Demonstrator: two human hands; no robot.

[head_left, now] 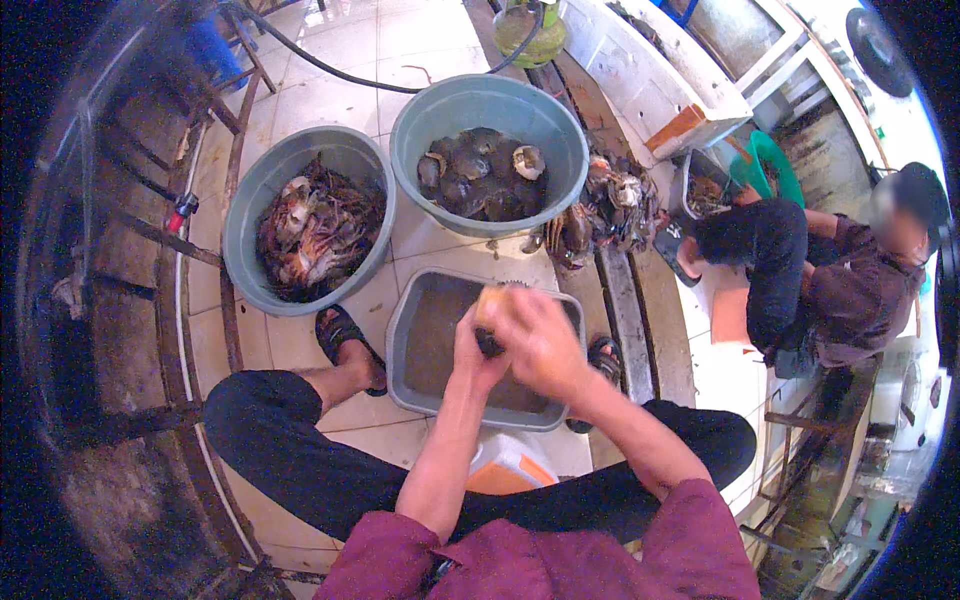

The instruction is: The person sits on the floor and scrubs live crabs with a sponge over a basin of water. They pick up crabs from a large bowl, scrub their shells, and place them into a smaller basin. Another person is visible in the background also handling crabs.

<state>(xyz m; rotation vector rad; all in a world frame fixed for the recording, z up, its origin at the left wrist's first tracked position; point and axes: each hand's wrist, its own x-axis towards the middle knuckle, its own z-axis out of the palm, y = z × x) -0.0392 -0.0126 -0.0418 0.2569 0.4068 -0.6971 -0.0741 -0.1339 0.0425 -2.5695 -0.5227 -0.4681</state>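
Note:
Both hands meet over a grey rectangular basin (411,405) of murky brown water. My left hand (474,345) is closed around a dark object (489,342), mostly hidden by the fingers; its kind cannot be made out. My right hand (540,335) presses against it from the other side, fingers curled and blurred by motion. A tan piece (492,306) shows between the hands, and a dark, toothed edge sticks out past the fingertips. Beyond the basin stands a round grey-green tub (412,110) with several dark crab pieces (480,165) in cloudy water.
Left is another round tub (245,270) heaped with crab parts (305,235). More crabs (615,200) lie right of the middle tub. A co-worker (840,280) sits at right near a green basin (770,165). A black hose (330,72) crosses the far floor toward a green gas cylinder (530,38).

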